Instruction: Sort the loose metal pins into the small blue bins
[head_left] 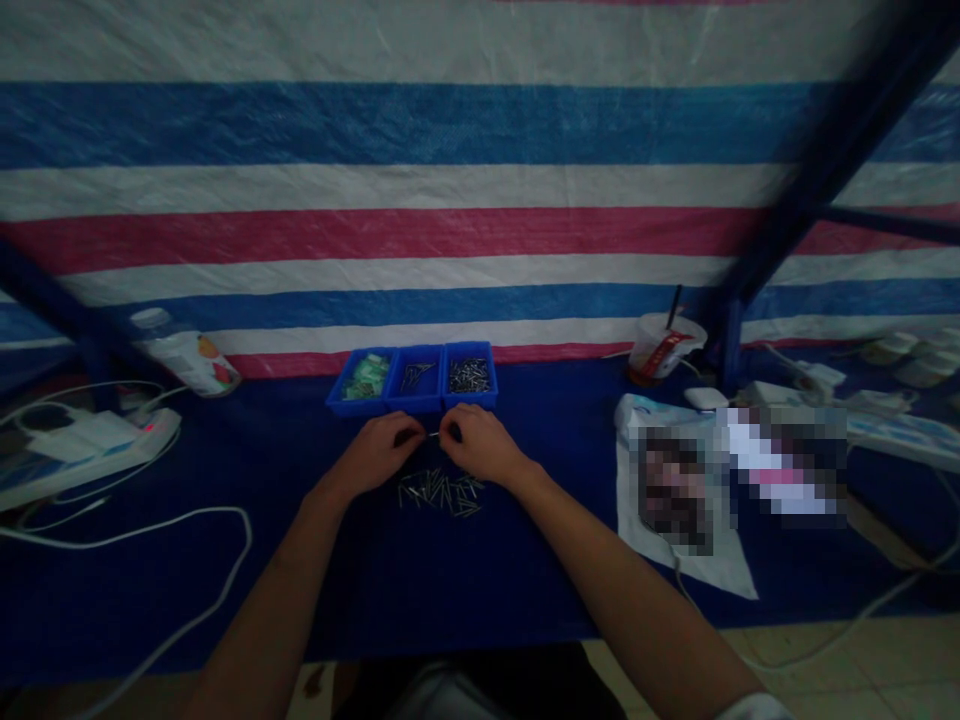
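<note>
My left hand [388,446] and my right hand [478,440] face each other over the table, fingers pinched. Between their fingertips runs a thin, shiny metal pin [433,434], its ends hidden in the fingers. Just below lies a loose pile of slim metal pins [441,491]. Beyond my hands stand three joined blue bins. The left bin [346,407] holds small pale green packets [370,375]. In the middle bin [415,404] are a few thin metal pieces [414,375]. Many small dark metal parts [469,376] fill the right bin [474,399].
A bottle [184,352] and a power strip [150,440] with a white cable [244,530] are at left. At right are a plastic cup [652,350], a white printed bag [720,570] and another power strip [900,432]. A striped tarp [480,185] hangs behind the blue table [450,590].
</note>
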